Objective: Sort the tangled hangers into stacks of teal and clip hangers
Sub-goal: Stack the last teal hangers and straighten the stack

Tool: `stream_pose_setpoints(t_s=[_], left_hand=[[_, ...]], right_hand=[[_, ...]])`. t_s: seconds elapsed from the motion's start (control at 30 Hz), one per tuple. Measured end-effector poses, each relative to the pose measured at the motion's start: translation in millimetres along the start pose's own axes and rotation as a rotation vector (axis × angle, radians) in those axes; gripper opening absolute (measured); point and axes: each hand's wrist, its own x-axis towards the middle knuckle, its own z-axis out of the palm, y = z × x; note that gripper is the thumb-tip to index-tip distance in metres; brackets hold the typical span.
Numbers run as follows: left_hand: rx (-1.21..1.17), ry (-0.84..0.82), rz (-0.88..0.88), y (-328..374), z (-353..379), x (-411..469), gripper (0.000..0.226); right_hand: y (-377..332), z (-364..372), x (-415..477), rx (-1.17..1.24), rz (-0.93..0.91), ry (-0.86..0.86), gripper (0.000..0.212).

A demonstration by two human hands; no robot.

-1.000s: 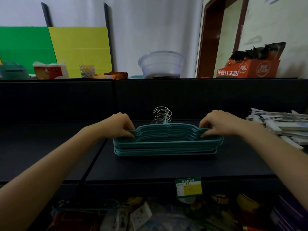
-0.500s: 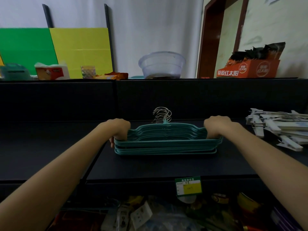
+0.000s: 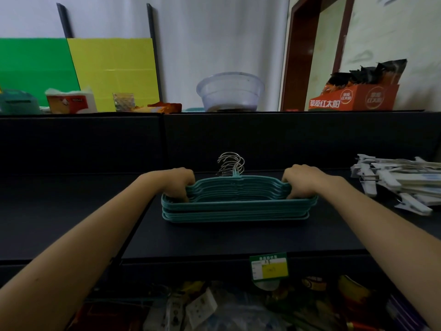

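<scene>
black shelf (image 3: pixel 238 237), teal hangers (image 3: pixel 238 206), clip hangers (image 3: pixel 401 182)

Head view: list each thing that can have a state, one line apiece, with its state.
teal hangers, stacked flat on the shelf, hooks bunched at the back
left hand, grips the stack's left end
right hand, grips the stack's right end
clip hangers, piled at the right, untouched
clear basin, upright
orange carton, open, dark packets standing inside
</scene>
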Motion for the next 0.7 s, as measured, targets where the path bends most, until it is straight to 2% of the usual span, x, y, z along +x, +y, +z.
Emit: stream_pose_setpoints(t_s=[0.17, 0.27, 0.43, 0.5, 0.7], left_hand=[[0.028, 0.007, 0.036, 0.8, 0.4, -1.4, 0.025], [0.033, 0.025, 0.017, 1.0, 1.4, -2.2, 0.025], [0.025, -0.013, -0.152, -10.8, 0.6, -4.0, 0.022], [-0.007, -0.022, -0.171, -14.6, 1.0, -6.0, 0.023], [0.016, -0.024, -0.107, -13.9, 0.8, -8.0, 0.021]], right_hand=[[1.7, -3.3, 2.3, -0.064, -0.043, 0.019, 0.015], [1.7, -3.0, 4.2, -0.050, -0.036, -0.001, 0.018], [12.4, -3.3, 5.4, 0.117, 0.047, -0.155, 0.019], [15.9, -4.8, 4.1, 0.135, 0.051, -0.185, 0.012], [4.6, -10.5, 5.0, -0.047, 0.039, -0.190, 0.016]])
